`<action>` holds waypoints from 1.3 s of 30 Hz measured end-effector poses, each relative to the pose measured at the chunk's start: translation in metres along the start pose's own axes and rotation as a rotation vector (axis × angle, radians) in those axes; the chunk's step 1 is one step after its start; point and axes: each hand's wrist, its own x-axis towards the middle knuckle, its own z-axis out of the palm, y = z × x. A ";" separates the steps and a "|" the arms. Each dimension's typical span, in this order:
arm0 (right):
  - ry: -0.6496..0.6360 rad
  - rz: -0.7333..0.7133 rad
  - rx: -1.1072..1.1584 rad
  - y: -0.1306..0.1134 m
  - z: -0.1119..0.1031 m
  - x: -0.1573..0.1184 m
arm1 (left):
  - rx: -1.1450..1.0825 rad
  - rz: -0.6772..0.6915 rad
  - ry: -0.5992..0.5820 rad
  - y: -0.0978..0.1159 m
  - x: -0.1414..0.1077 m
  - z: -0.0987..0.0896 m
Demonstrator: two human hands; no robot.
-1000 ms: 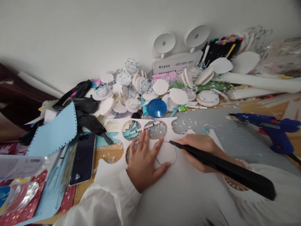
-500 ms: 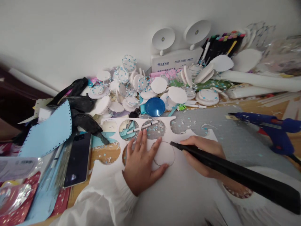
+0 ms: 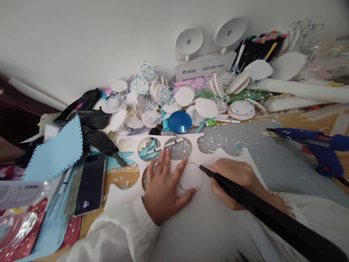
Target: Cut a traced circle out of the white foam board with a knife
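Note:
A white foam-like sheet (image 3: 191, 225) with round holes along its far side lies in front of me. Pressed flat on it, fingers spread, is my left hand (image 3: 167, 189), its forefinger and thumb beside an outlined circle (image 3: 191, 177). My right hand (image 3: 237, 180) is closed around a long black pen-shaped cutter (image 3: 261, 205). The cutter's tip is at the upper right of the circle's outline; whether it pierces the sheet I cannot tell. A striped white stick (image 3: 166, 146) lies across the holes.
Several white discs (image 3: 184, 96) are heaped behind the sheet, near a blue round lid (image 3: 180, 122). A blue glue gun (image 3: 313, 142) rests at right on the grey mat (image 3: 261, 153). At left lie a phone (image 3: 91, 183), black plastic (image 3: 94, 118) and blue paper (image 3: 57, 149).
The cutter's tip has shifted slightly right and down along the circle's outline, and my right hand has turned with it. My left hand stays in place.

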 end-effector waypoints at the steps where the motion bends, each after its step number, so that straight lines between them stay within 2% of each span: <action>1: 0.002 0.004 0.011 -0.001 -0.001 -0.001 | -0.002 -0.004 0.003 0.000 0.000 0.000; 7: 0.006 0.084 0.044 -0.008 -0.001 -0.005 | -0.011 -0.005 0.017 0.000 0.000 0.000; 10: 0.027 0.258 0.138 -0.013 0.002 -0.009 | -0.025 -0.010 0.011 0.000 0.000 0.000; 13: 0.110 0.429 0.218 -0.015 0.002 -0.011 | -0.018 -0.012 0.001 -0.001 0.000 0.001; 17: 0.140 0.614 0.426 -0.004 -0.002 -0.007 | -0.018 0.022 0.015 -0.003 0.003 0.001; 20: 0.123 0.709 0.638 0.013 0.001 -0.002 | -0.034 0.095 0.135 -0.008 0.004 -0.008; 22: 0.134 0.886 0.949 0.024 0.004 -0.001 | -0.048 0.118 0.280 -0.016 0.000 -0.021; 23: 0.147 0.921 1.017 0.028 0.005 -0.001 | -0.049 0.110 0.364 -0.022 -0.005 -0.028; 25: 0.156 0.940 1.092 0.033 0.006 0.000 | -0.018 0.024 0.528 -0.041 -0.020 -0.043; 27: 0.142 0.939 1.129 0.036 0.006 0.001 | 0.067 -0.184 0.628 -0.065 -0.040 -0.054; 30: 0.096 0.937 1.160 0.037 0.004 0.002 | 0.240 -0.532 0.513 -0.106 -0.069 -0.058; 32: 0.066 0.933 1.164 0.036 0.004 0.002 | 0.356 -0.749 0.431 -0.128 -0.081 -0.052; 34: 0.046 0.930 1.167 0.035 0.004 0.003 | 0.353 -0.905 0.333 -0.142 -0.085 -0.044; 36: 0.033 0.927 1.173 0.036 0.004 0.004 | 0.318 -0.954 0.273 -0.148 -0.083 -0.036; 39: 0.026 0.922 1.188 0.037 0.004 0.005 | 0.303 -0.948 0.268 -0.151 -0.076 -0.030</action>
